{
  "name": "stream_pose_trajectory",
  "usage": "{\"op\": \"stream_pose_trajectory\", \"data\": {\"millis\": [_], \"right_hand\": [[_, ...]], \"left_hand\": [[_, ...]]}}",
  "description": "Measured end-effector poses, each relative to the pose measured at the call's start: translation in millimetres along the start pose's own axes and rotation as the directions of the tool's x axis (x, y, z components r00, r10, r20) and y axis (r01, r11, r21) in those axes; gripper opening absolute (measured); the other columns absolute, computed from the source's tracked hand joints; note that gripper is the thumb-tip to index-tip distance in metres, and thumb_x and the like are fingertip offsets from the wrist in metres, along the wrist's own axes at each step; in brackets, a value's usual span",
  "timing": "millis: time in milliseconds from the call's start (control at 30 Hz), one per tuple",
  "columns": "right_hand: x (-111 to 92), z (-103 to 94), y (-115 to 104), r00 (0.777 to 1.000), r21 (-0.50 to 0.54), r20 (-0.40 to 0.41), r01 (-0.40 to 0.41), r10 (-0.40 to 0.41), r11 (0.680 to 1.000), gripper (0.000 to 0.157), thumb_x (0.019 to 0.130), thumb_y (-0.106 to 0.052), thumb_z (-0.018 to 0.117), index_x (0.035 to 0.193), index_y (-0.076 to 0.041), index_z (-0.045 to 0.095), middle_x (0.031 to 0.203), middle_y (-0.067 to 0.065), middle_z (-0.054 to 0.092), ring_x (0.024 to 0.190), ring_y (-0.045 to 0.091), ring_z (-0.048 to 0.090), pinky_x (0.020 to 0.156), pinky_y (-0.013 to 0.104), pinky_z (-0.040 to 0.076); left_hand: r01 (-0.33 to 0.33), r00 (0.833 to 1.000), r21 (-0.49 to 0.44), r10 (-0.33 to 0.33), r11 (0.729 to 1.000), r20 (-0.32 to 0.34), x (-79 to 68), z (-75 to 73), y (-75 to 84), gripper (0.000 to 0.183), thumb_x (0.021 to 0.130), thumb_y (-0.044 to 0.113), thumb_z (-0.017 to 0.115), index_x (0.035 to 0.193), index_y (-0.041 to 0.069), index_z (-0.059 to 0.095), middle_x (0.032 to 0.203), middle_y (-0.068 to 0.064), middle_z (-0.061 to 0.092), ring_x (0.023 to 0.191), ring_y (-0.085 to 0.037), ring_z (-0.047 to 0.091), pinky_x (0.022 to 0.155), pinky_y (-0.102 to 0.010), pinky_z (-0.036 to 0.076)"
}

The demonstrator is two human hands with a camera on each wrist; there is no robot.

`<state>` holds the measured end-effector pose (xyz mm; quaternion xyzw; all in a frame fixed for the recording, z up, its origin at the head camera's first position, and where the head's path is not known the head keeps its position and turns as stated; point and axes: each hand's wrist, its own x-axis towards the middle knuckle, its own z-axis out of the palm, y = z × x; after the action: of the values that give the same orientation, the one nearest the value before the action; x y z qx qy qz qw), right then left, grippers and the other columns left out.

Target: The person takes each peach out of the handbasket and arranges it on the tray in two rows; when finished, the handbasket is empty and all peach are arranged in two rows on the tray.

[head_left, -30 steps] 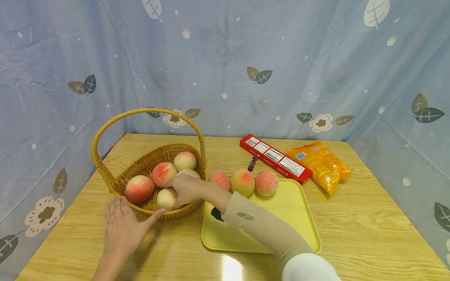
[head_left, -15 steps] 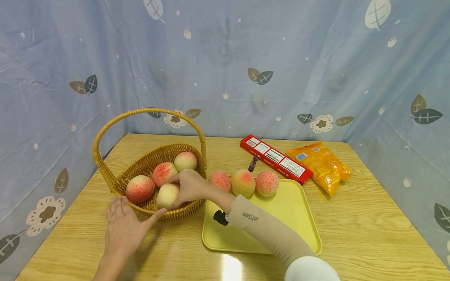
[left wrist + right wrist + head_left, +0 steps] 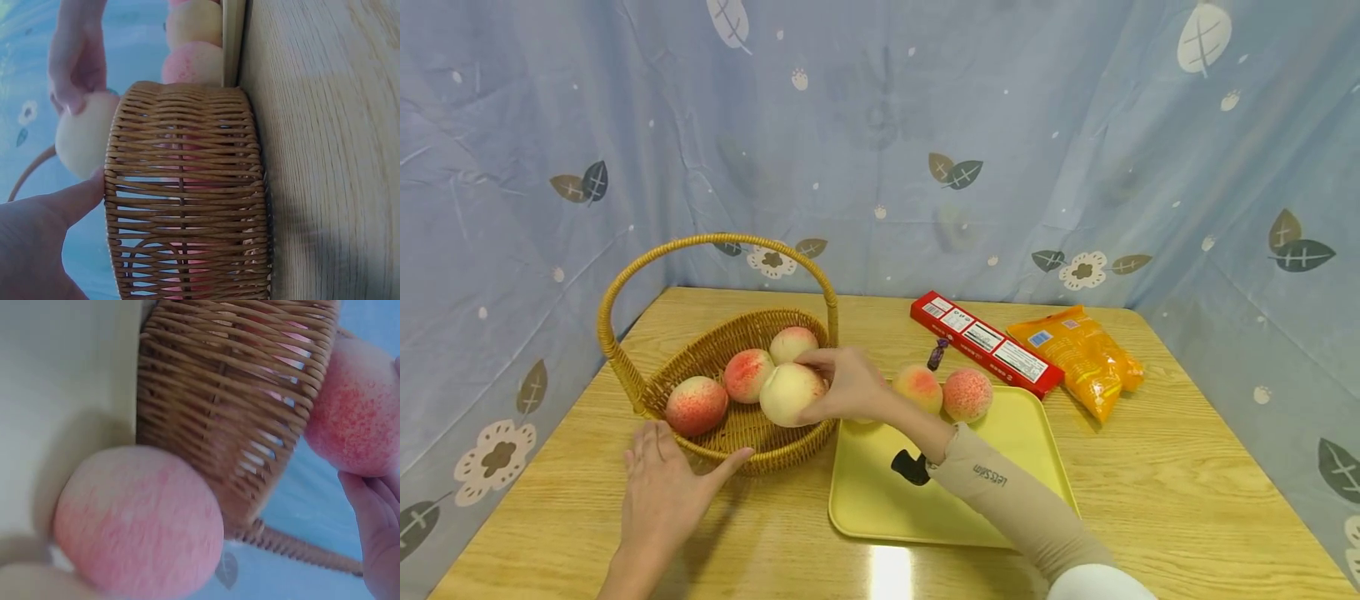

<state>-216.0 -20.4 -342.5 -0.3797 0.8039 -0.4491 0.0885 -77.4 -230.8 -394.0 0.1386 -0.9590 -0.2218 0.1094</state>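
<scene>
My right hand [image 3: 853, 385] holds a pale peach [image 3: 790, 397] between thumb and fingers, raised over the right side of the wicker basket [image 3: 782, 457]. In the right wrist view this peach [image 3: 356, 409] shows a red-speckled side, just past the basket rim. Below it inside the basket lie a red peach [image 3: 697, 406], a second red one [image 3: 747, 375] and a paler one [image 3: 792, 342]. My left hand [image 3: 666, 487] rests at the basket's front left, fingers spread and thumb along the rim. The left wrist view shows the thumb [image 3: 69, 203] at the weave's edge.
Right of the basket is a yellow tray [image 3: 880, 508] with peaches [image 3: 967, 395] along its back edge, one mostly hidden behind my right hand. Behind it lie a purple-wrapped candy [image 3: 937, 354], a long red box [image 3: 985, 340] and an orange packet [image 3: 1082, 358]. The basket's tall handle [image 3: 718, 239] arches overhead.
My right hand has lifted the pale peach from the basket's front, up and to the right, baring some of the woven floor. My left hand has stayed put.
</scene>
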Motion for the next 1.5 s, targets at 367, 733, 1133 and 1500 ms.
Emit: {"op": "stream_pose_trajectory", "data": {"millis": [367,733,1133,1500], "right_hand": [[-41.7,-33.5,7.0,0.986,0.142,-0.157,-0.028,0.050,0.989,0.062,0.064,-0.002,0.087,0.121,0.006,0.064,0.119,0.020,0.066,0.108,0.030,0.065,0.086,0.029,0.055],[-83.9,-70.1,18.1,0.944,0.151,-0.298,-0.101,0.143,0.983,0.061,0.063,0.002,0.088,0.119,0.009,0.064,0.116,0.021,0.067,0.107,0.033,0.066,0.089,0.039,0.054],[-122.9,-109.5,33.8,0.888,0.103,-0.407,-0.189,0.215,0.976,0.060,0.066,0.002,0.086,0.120,0.013,0.061,0.115,0.026,0.065,0.105,0.036,0.066,0.085,0.031,0.056],[-152.8,-137.1,44.4,0.840,0.051,-0.453,-0.309,0.298,0.950,0.063,0.072,-0.004,0.084,0.126,0.013,0.057,0.122,0.029,0.061,0.109,0.040,0.063,0.081,0.021,0.055]], "left_hand": [[-0.001,1.000,0.003,0.001,1.000,0.020,-0.5,-2.2,-3.6,0.125,0.082,0.070,0.058,0.136,-0.032,0.009,0.142,-0.052,0.012,0.135,-0.061,0.010,0.112,-0.066,0.005],[0.005,0.999,0.001,-0.005,1.000,0.035,-1.6,-2.8,-4.4,0.125,0.083,0.070,0.057,0.136,-0.031,0.007,0.142,-0.052,0.010,0.135,-0.061,0.009,0.112,-0.066,0.004],[-0.010,1.000,0.008,0.010,1.000,0.026,-0.3,-2.7,-4.4,0.125,0.084,0.070,0.056,0.136,-0.032,0.008,0.141,-0.052,0.012,0.134,-0.062,0.011,0.111,-0.067,0.006],[-0.030,1.000,0.008,0.030,1.000,0.009,0.7,-1.2,-2.7,0.124,0.083,0.070,0.057,0.135,-0.033,0.011,0.140,-0.053,0.014,0.134,-0.062,0.013,0.111,-0.067,0.007]]}}
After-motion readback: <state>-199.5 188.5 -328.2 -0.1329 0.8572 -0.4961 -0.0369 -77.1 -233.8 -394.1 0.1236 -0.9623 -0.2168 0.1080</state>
